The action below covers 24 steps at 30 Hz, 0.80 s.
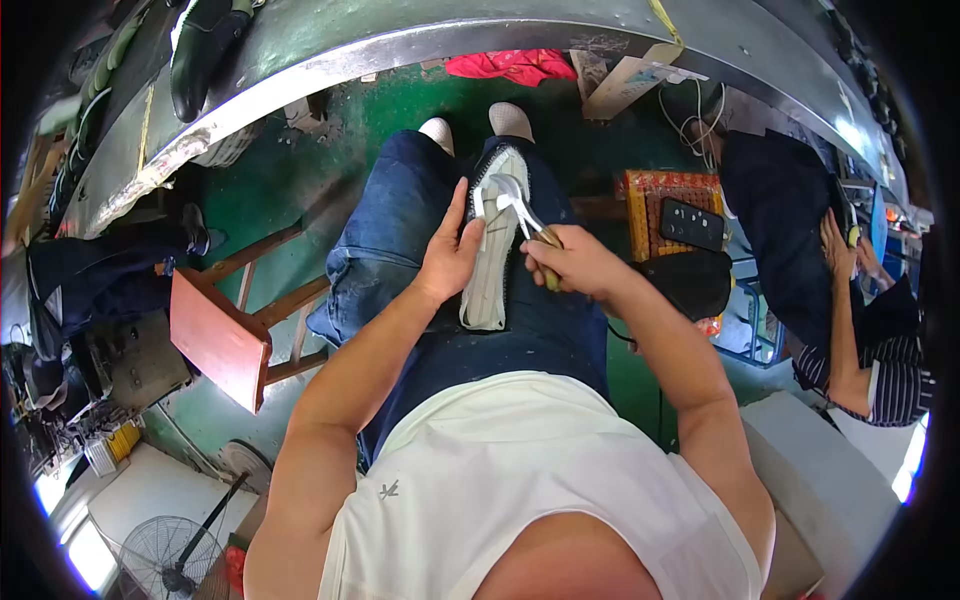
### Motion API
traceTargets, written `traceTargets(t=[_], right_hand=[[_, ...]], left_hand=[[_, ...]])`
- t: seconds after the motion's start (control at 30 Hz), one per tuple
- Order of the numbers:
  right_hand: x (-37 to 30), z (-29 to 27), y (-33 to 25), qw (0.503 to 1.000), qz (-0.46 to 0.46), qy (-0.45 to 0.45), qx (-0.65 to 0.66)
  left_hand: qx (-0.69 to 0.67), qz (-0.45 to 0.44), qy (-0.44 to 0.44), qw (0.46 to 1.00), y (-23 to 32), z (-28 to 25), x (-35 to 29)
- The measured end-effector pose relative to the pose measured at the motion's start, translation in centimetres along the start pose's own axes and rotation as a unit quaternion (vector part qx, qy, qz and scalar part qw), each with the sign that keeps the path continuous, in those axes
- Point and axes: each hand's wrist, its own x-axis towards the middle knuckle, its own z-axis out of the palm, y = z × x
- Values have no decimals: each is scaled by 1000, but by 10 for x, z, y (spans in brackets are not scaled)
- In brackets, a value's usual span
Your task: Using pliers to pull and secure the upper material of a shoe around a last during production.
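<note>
A shoe lies sole side up along my lap, its pale underside showing and a dark, stitched-looking edge around the toe. My left hand rests against the shoe's left side, fingers stretched out and thumb at the sole's edge. In my right hand is a pair of lasting pincers, closed in the fist by the brass-coloured handles. The silver head of the pincers is over the front half of the sole; whether it touches cannot be told.
A metal-edged workbench curves across the front, with a dark shoe on it. At left stands a wooden stool. A phone lies on a woven seat at right. A co-worker's arm is farther right.
</note>
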Motion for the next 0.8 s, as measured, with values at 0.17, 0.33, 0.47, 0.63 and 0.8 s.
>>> traceTargets(t=[0.17, 0.33, 0.47, 0.63, 0.8], right_hand=[[9, 31, 15, 971, -14, 40, 236], [-13, -27, -2, 957, 42, -110, 266], [-1, -67, -20, 928, 76, -225, 286], [5, -41, -18, 969, 84, -155, 170], [-1, 32, 15, 923, 22, -41, 381]], left_hand=[[186, 144, -37, 971, -2, -25, 15], [179, 104, -20, 978, 17, -3, 2], [157, 30, -50, 986, 21, -7, 3], [161, 76, -41, 983, 11, -7, 4], [202, 179, -41, 962, -2, -13, 12]])
